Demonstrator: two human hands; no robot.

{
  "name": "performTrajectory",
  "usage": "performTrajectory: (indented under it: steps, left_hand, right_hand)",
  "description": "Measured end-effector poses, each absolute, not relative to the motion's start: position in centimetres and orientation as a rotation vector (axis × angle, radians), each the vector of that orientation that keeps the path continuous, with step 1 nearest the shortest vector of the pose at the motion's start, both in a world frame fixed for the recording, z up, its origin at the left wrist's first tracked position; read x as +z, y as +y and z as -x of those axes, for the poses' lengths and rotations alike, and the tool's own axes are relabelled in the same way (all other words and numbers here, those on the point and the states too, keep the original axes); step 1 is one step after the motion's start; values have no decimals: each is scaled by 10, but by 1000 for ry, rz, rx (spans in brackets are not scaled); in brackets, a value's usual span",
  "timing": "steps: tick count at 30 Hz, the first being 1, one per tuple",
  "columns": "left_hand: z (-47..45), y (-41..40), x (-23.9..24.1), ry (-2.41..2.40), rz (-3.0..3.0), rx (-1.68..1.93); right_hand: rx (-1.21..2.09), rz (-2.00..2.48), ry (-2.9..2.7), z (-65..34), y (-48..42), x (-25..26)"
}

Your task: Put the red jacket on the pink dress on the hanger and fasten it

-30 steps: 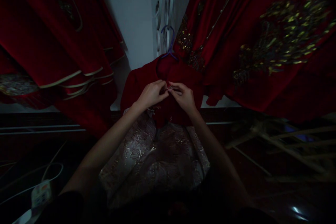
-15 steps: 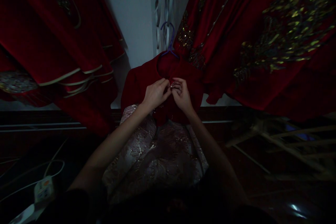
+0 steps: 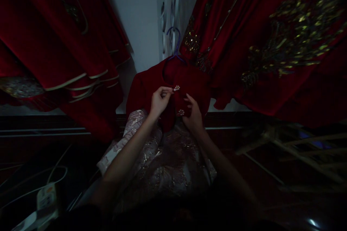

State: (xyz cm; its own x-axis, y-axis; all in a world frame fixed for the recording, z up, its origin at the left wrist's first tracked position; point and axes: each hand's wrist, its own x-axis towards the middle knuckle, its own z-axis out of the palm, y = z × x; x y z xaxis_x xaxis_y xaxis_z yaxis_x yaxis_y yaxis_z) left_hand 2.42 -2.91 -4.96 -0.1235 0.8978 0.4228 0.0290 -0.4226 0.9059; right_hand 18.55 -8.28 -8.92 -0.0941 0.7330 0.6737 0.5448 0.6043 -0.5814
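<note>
A small red jacket [image 3: 143, 86] hangs on a purple wire hanger [image 3: 176, 48], its front facing me. Two flower-shaped beaded buttons show on it, an upper button [image 3: 177, 88] near the neckline and a lower button [image 3: 181, 112]. My left hand [image 3: 161, 101] is closed in a pinch on the jacket's front edge, right beside the upper button. To the right, my right hand [image 3: 193, 113] is open with fingers apart, close to the lower button. Below the jacket, a pale patterned shiny cloth [image 3: 135, 130] spreads out under my forearms.
Red garments with light trim [image 3: 81, 54] hang at the left. At the right hangs red cloth with gold sequins [image 3: 298, 32]. A power strip [image 3: 46, 198] with white cords lies at the lower left, and a wooden rack [image 3: 292, 144] stands at the right. The scene is dim.
Both hands were together at the upper button. My right hand has come away, down and to the right, its fingers opening. The two buttons now show more plainly.
</note>
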Motion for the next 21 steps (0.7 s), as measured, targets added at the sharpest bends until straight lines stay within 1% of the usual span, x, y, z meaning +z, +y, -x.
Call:
performTrajectory:
  steps: [3, 6, 10, 13, 17, 21]
  left_hand:
    - [-33, -29, -62, 1012, -1314, 1538]
    - [-51, -34, -74, 1076, -1292, 1581]
    - [-65, -44, -86, 1160, -1408, 1688]
    - [-51, -51, -94, 1262, -1498, 1747]
    - [-12, -54, -108, 1620, -1504, 1876]
    - [11, -46, -123, 1490, -1439, 1822]
  right_hand:
    - [223, 1091, -1616, -208, -81, -60]
    - [238, 1087, -1549, -229, -85, -36]
    - [410, 1080, -1908, -244, -98, -17]
    - [528, 1019, -2191, -245, -109, -10]
    - [661, 924, -2252, -233, -113, -13]
    - [770, 869, -2205, -211, -107, -27]
